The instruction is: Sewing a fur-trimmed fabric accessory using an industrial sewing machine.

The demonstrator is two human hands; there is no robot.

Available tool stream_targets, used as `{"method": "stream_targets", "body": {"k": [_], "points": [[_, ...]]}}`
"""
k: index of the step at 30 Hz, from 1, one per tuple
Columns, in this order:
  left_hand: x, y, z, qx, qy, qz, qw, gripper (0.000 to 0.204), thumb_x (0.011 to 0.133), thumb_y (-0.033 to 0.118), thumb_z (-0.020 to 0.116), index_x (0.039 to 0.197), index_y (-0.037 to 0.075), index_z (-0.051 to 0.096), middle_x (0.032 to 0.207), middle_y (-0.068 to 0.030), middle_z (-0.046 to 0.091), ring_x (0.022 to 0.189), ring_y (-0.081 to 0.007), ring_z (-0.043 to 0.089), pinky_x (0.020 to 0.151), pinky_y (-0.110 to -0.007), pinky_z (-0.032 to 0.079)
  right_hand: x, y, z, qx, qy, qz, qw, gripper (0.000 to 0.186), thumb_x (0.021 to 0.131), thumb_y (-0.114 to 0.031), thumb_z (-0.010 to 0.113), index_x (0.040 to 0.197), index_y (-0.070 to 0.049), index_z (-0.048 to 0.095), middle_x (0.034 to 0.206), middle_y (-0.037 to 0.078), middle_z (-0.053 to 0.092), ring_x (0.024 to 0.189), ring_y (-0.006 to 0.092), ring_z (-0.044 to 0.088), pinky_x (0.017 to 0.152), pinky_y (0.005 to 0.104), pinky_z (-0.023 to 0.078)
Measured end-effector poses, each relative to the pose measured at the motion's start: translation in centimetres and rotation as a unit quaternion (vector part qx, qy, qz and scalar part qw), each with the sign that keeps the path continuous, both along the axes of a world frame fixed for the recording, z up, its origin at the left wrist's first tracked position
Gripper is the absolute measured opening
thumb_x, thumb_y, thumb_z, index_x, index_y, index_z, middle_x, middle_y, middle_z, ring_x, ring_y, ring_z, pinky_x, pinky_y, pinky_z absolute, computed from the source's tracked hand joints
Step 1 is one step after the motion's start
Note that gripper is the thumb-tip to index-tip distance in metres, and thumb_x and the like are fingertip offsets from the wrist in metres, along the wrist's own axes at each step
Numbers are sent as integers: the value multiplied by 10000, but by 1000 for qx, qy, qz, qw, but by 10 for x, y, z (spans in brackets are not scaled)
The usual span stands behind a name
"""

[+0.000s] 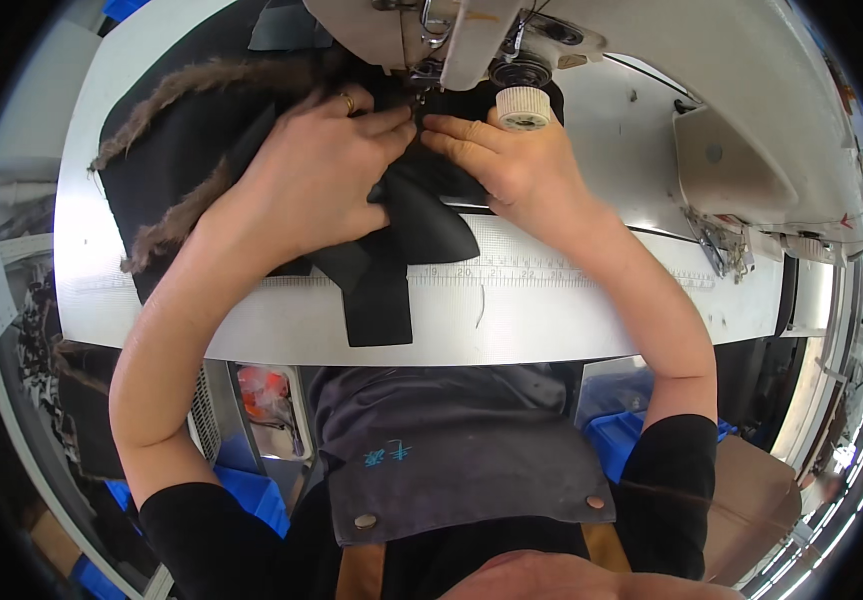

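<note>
Arms (167, 340) are bowing outward, left hand (317, 170) and right hand (517, 165) lying palm-down on black fabric (432, 225) under the sewing machine (752, 90), can't tell if they're pinching tbh. Its strip's stopping just short of the white table's (562, 330) front edge, bare surface showing rightward.

A ruler scale (512, 272) printed along the white table (592, 330) carries a row of small numerals and fine division lines, clearest near its middle. Bright blue characters (387, 453) stand on the grey apron (482, 480). Marks on the white knob's (524, 108) end are too small to read.
</note>
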State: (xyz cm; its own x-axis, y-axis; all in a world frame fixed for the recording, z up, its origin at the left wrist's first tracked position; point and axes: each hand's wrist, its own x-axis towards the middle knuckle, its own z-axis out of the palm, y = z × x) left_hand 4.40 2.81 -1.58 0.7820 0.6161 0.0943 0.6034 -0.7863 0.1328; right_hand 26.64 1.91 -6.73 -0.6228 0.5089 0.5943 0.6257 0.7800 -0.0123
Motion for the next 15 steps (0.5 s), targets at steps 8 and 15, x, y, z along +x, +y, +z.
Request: {"method": "stream_targets", "body": {"k": [8, 15], "points": [[-1, -14, -9, -8, -41, 39, 998, 672, 619, 119, 710, 1261, -11, 558, 1308, -120, 567, 1171, -309, 512, 999, -405, 431, 3, -5, 6, -17, -19, -11, 1000, 219, 763, -118, 628, 954, -94, 732, 815, -10, 679, 696, 141, 575, 699, 295, 386], [-2, -7, -7, -18, -56, 24, 998, 625, 595, 75, 659, 1213, -5, 603, 1275, -122, 601, 1141, -323, 535, 969, -402, 460, 1, -6, 6, -30, -22, -17, 999, 207, 767, -122, 626, 941, -89, 732, 821, -5, 685, 695, 147, 579, 695, 296, 385]]}}
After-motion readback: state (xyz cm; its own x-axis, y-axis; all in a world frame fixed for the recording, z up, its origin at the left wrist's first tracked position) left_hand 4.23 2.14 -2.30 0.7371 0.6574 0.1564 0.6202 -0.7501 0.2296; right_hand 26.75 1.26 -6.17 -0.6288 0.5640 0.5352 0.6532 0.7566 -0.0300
